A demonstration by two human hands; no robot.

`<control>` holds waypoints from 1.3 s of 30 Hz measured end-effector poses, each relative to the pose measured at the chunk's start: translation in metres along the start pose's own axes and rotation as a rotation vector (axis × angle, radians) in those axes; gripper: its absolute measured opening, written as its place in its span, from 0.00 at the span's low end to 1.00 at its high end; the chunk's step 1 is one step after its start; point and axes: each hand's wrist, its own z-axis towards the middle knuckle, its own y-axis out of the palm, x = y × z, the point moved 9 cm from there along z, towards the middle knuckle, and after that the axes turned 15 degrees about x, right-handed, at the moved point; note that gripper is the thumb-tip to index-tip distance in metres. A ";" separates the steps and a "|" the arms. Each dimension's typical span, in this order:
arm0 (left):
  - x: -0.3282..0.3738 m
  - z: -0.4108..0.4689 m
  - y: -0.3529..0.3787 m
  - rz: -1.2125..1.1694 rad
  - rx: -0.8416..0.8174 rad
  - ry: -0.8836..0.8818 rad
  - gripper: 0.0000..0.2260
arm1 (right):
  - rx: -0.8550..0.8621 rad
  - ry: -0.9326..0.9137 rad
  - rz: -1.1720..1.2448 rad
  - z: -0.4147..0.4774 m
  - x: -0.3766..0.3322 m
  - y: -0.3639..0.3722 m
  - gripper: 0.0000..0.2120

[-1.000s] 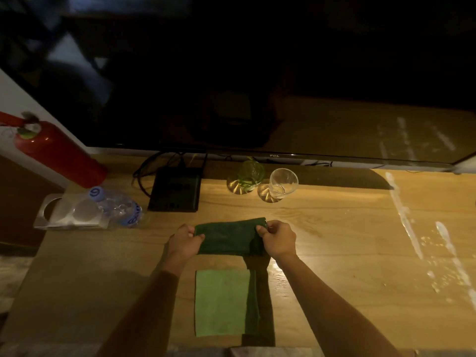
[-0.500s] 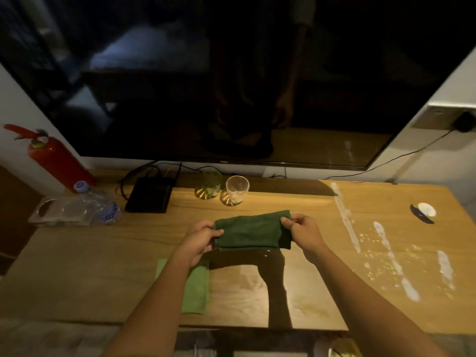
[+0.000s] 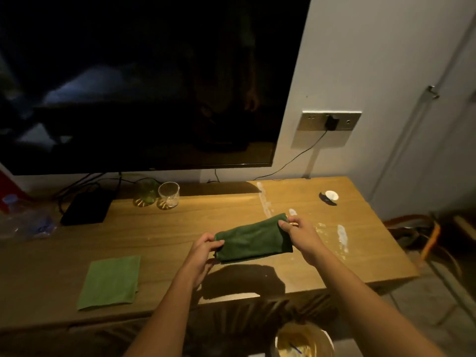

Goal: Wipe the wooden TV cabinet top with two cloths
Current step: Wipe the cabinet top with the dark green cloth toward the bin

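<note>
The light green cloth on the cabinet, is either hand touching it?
No. The light green cloth lies alone on the cabinet top, while both hands hold the dark green cloth.

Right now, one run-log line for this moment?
hands: both hold dark green cloth above cabinet top | light green cloth: lying flat | white smears: unwiped

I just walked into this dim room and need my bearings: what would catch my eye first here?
The dark green cloth stretched between the left hand and right hand, held above the wooden cabinet top. Right of it, white streaks smear the wood. A lighter green cloth lies flat near the front left edge, below the big dark TV.
</note>
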 end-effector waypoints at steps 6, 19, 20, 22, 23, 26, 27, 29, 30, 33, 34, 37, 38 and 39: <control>0.010 0.002 0.039 0.000 0.038 0.075 0.07 | 0.035 0.013 -0.021 0.016 0.007 -0.042 0.06; 0.024 0.123 0.113 -0.100 0.116 -0.120 0.15 | 0.065 0.032 -0.189 0.161 0.023 -0.012 0.07; 0.030 0.137 0.119 -0.103 0.102 -0.125 0.17 | 0.060 0.032 -0.194 0.179 0.021 -0.004 0.07; 0.040 0.167 0.128 -0.088 0.108 -0.117 0.17 | 0.066 0.034 -0.186 0.212 0.018 0.013 0.08; 0.045 0.183 0.132 -0.084 0.126 -0.104 0.17 | 0.072 0.036 -0.174 0.228 0.017 0.020 0.08; 0.059 0.233 0.140 -0.074 0.201 -0.071 0.15 | 0.069 0.075 -0.127 0.273 0.022 0.040 0.07; 0.062 0.249 0.144 -0.055 0.217 -0.061 0.14 | 0.074 0.090 -0.114 0.288 0.026 0.046 0.07; 0.062 0.275 0.154 -0.025 0.228 -0.059 0.11 | 0.089 0.091 -0.118 0.315 0.033 0.056 0.07; 0.060 0.288 0.159 -0.021 0.236 -0.067 0.10 | 0.097 0.086 -0.118 0.328 0.035 0.062 0.07; 0.047 0.322 0.172 -0.051 0.270 -0.140 0.09 | 0.113 0.084 -0.094 0.366 0.044 0.080 0.04; 0.042 0.334 0.175 -0.078 0.280 -0.175 0.09 | 0.115 0.083 -0.092 0.378 0.047 0.085 0.04; 0.033 0.360 0.182 -0.074 0.319 -0.218 0.08 | 0.141 0.031 -0.164 0.411 0.054 0.094 0.04; 0.029 0.367 0.182 -0.018 0.331 -0.211 0.09 | 0.149 0.002 -0.208 0.420 0.056 0.096 0.05; 0.025 0.373 0.183 0.063 0.350 -0.200 0.09 | 0.153 -0.029 -0.259 0.428 0.057 0.098 0.05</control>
